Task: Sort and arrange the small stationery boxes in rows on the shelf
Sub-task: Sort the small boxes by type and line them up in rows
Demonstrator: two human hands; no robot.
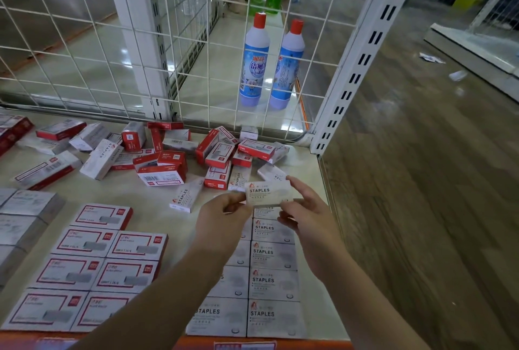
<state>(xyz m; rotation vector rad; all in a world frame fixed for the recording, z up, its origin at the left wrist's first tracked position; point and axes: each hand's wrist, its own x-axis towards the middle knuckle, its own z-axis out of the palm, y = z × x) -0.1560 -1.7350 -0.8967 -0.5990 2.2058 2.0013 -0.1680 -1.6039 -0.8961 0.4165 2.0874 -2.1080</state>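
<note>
A bare strip of shelf (157,206) lay open just in front of the jumbled pile of boxes (179,153). Behind the pile, a wire grid (196,49) blocked any reach. Neat rows (273,265) filled the shelf's front.

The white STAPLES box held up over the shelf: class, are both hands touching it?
Touching. The head view shows the left hand pinching the white STAPLES box at its left end and the right hand gripping its right end.

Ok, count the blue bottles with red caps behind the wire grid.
2. One bottle stands on the left, the other bottle close beside it on the right, both upright on the far shelf. None looks hidden.
</note>
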